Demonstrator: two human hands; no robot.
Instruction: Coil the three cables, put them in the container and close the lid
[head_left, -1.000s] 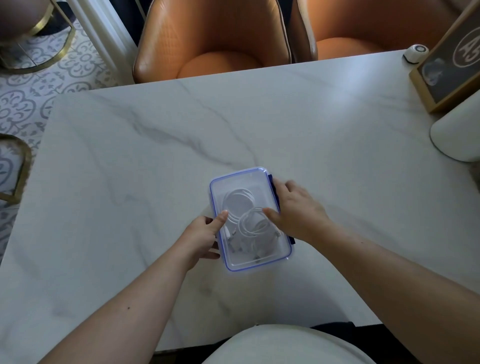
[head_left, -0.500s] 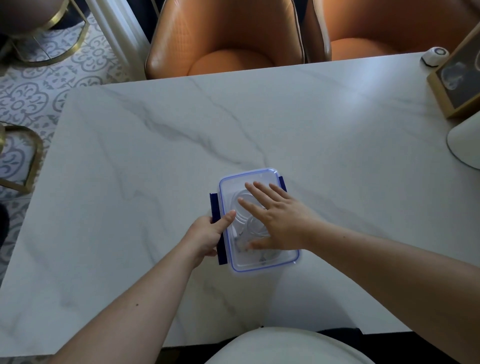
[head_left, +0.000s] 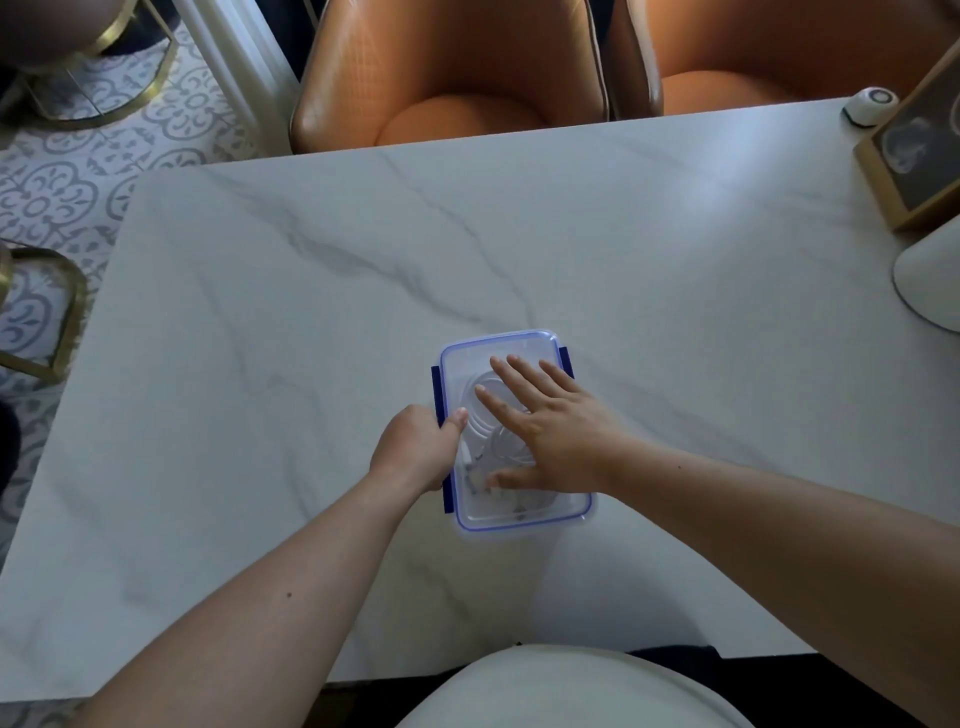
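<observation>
Marble-patterned white table (head_left: 311, 364) is seen from above, and near its front edge a clear rectangular plastic container (head_left: 524, 512) with a blue seal line is set down, its transparent lid (head_left: 498, 348) lying flat on top. Coiled white cables (head_left: 485, 415) can be made out through the lid, looped inside the container; how many there are cannot be told, since they overlap and are partly covered. The right hand (head_left: 550, 431) is laid palm down on the lid with its fingers (head_left: 511, 376) spread flat and released, nothing being gripped; the thumb is stretched toward the near end of the lid. The left hand (head_left: 415, 449) is curled against the container's left long side, its thumb resting on the lid's edge and its other fingers folded down over the dark blue side clasp (head_left: 439, 384), which sticks outward from the rim. A second dark blue clasp (head_left: 566, 361) is visible on the right long side, beside the right hand's fingertips. Whether either clasp is latched cannot be told. Two orange leather chairs (head_left: 452, 78) are drawn up at the far edge of the table, and a wood-framed dark box (head_left: 919, 150) with a small round white object (head_left: 870, 104) just beside it is placed at the far right corner.
</observation>
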